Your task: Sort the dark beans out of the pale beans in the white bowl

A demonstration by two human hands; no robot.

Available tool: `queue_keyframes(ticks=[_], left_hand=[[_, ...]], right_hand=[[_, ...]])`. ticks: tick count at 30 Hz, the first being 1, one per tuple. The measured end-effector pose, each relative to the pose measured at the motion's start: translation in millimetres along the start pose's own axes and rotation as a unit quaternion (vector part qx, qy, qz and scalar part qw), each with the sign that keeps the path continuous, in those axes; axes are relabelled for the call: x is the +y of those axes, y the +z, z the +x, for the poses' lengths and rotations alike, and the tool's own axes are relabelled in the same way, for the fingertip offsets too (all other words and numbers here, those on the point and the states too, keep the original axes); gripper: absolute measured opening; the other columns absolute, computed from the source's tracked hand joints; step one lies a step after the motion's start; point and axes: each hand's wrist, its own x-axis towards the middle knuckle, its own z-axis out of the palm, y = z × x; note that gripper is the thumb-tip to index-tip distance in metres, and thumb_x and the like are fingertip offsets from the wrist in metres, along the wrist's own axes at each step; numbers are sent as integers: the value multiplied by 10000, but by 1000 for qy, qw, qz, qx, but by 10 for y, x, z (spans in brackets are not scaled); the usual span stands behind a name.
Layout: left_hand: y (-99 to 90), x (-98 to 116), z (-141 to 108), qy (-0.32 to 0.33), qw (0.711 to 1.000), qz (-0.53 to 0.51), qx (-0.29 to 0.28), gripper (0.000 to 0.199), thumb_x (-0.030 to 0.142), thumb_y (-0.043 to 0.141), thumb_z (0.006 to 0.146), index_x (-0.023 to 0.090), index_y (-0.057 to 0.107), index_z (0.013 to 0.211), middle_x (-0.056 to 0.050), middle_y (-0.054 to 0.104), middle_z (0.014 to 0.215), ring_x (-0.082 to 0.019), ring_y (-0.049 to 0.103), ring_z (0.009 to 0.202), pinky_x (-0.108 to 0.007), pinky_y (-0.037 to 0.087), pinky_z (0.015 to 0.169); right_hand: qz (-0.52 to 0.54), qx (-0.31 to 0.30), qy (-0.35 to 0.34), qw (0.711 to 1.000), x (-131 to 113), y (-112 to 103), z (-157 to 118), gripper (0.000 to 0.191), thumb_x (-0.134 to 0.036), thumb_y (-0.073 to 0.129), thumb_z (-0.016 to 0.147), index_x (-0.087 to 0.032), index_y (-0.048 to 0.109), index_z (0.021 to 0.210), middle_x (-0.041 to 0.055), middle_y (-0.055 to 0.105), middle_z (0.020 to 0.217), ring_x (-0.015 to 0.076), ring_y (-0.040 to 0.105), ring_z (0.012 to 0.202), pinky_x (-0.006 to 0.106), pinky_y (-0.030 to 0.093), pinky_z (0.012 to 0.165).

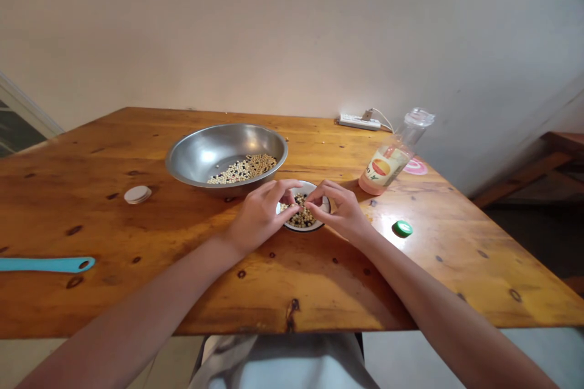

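Head view: we are bending over a small white bowl (pixel 303 228) that is holding mixed pale and dark beans (pixel 297 216), and it is sitting just in front of a wide steel bowl (pixel 201 155) on a wooden table (pixel 319 292). The steel bowl is holding a loose pile of pale beans (pixel 244 169) with some dark ones among them, spreading across one side of its floor. Our left hand (pixel 260 216) and right hand (pixel 340 209) are both narrowing to a pinch above the small bowl, with their fingertips (pixel 292 197) nearly meeting over the beans. The fingers are hiding part of the bowl, so we cannot tell whether either hand is holding a bean. Beyond the hands, a tilted clear bottle (pixel 387 161) is showing a pinkish layer at its base, but we cannot make out its label's words. A green cap (pixel 403 228) is lying nearby.
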Motion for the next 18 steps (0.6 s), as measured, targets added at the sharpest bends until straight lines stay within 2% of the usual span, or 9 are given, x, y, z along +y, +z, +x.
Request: queue_keyframes(ticks=[7,12,18], left_hand=[[-9,21,1,46,999,21,-16,392,138,608,813,236,462,1163,23,620,818,-114,610,761,-248,495,749],[-17,30,0,56,998,10,-25,446,137,622,806,240,431,1195,15,627,852,-115,618,767,-251,500,755],[-22,39,3,88,995,53,-19,264,188,600,833,193,469,1061,-7,623,843,-119,617,736,-225,489,676]], right_hand=[[-15,-5,-19,1000,11,32,-13,139,-298,580,826,-193,618,743,15,546,681,130,526,629,258,434,603],[-12,-8,-16,1000,28,47,-13,159,-331,600,826,-199,636,747,20,580,692,136,549,646,263,444,614],[15,-23,-5,1000,30,45,-11,202,-374,590,837,-195,660,776,39,617,742,149,580,698,270,449,655]])
